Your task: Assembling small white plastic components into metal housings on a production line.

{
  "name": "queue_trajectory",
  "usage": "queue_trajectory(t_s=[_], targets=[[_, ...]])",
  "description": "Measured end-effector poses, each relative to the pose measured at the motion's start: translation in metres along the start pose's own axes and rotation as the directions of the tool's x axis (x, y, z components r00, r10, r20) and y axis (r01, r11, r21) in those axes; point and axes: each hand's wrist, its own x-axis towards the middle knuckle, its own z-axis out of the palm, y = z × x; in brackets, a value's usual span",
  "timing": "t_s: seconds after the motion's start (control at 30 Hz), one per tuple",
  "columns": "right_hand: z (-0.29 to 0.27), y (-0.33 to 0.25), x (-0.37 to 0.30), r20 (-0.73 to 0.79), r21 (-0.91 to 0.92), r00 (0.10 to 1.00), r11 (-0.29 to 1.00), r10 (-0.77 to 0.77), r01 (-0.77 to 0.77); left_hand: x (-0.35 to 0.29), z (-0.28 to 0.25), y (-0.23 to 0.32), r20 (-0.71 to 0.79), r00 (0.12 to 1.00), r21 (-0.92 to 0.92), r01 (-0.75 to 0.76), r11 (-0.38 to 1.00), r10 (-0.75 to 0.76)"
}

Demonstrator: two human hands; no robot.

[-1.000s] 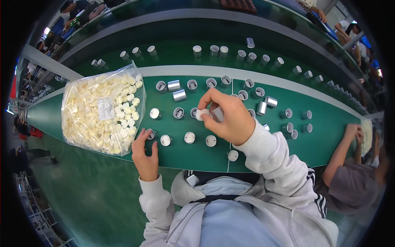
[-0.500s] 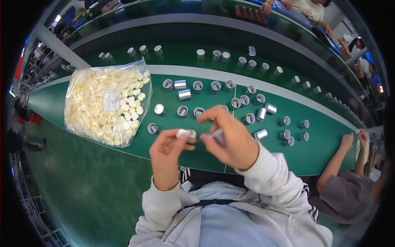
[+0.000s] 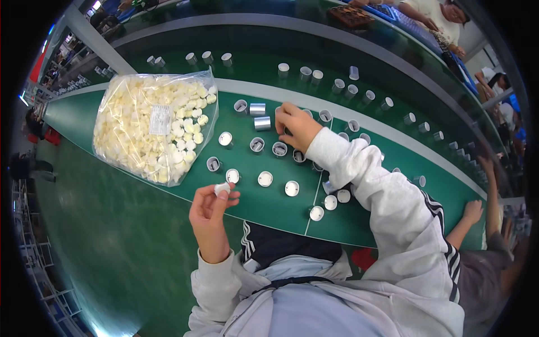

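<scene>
In the fingertips of my left hand (image 3: 209, 210) is a small white round cap (image 3: 223, 190), held near the table's front edge beside a white-capped can (image 3: 232, 176). My right hand (image 3: 298, 128) reaches to the back row, its fingers bent around a small silver can (image 3: 278, 111) that they mostly hide. Open silver cans with grey pieces inside, such as one can (image 3: 257, 145), stand near it. Two silver cans (image 3: 261, 123) lie on their sides left of this hand. Several white-capped cans (image 3: 291, 188) stand along the front.
A big clear bag (image 3: 129, 129) of cream-white caps lies on the green table (image 3: 247, 196) at left. A strip behind the table carries more cans (image 3: 338, 85). My right sleeve covers some cans. Other people's arms (image 3: 471, 212) show at right.
My right hand has gone from beside my left hand to the back row of cans, leaving the grey thing it held. My left hand keeps a white cap. The view has shifted slightly.
</scene>
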Motion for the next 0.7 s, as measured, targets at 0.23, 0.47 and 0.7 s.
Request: queue_trajectory(t_s=[0.23, 0.47, 0.7], targets=[[-0.016, -0.029, 0.002, -0.072, 0.016, 0.997, 0.999, -0.033, 0.034, 0.028, 0.015, 0.017, 0.23, 0.964, -0.037, 0.146, 0.989, -0.134], [-0.035, -0.122, -0.008, -0.148, -0.104, 0.945, 0.955, -0.292, 0.278, 0.059, 0.032, 0.044, 0.417, 0.876, -0.049, 0.289, 0.956, -0.243], [-0.066, -0.118, 0.022, -0.205, -0.256, 0.935, 0.938, -0.29, 0.234, 0.13, 0.055, 0.092, 0.669, 0.653, 0.258, 0.242, 0.935, -0.354]])
